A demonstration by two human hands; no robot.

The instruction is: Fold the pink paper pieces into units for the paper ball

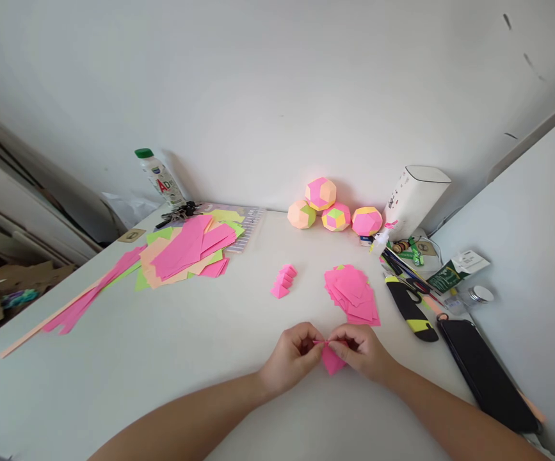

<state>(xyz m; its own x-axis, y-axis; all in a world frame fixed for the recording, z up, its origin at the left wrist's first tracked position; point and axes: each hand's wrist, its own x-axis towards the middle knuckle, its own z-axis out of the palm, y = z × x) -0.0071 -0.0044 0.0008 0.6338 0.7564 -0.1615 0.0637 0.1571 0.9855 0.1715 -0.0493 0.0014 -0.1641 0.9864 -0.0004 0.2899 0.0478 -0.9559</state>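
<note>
Between my two hands is a piece of pink paper [333, 362], its lower corner hanging toward me. My left hand [292, 357] pinches its upper left edge between thumb and fingertips. At the upper right edge, my right hand [364, 353] pinches the same paper, the fingertips of both hands almost meeting. Just beyond my right hand lies a loose pile of flat pink paper pieces [353, 293] with bits of green showing. Several small folded pink paper units [284, 282] stand in a row on the table beyond my left hand.
Several colourful paper balls [336, 218] sit against the wall. Pink, peach and green paper sheets [181, 253] and long strips [97, 291] lie left, near a bottle [159, 179]. On the right are a utility knife [409, 310], a black phone [488, 374] and a white container [416, 198].
</note>
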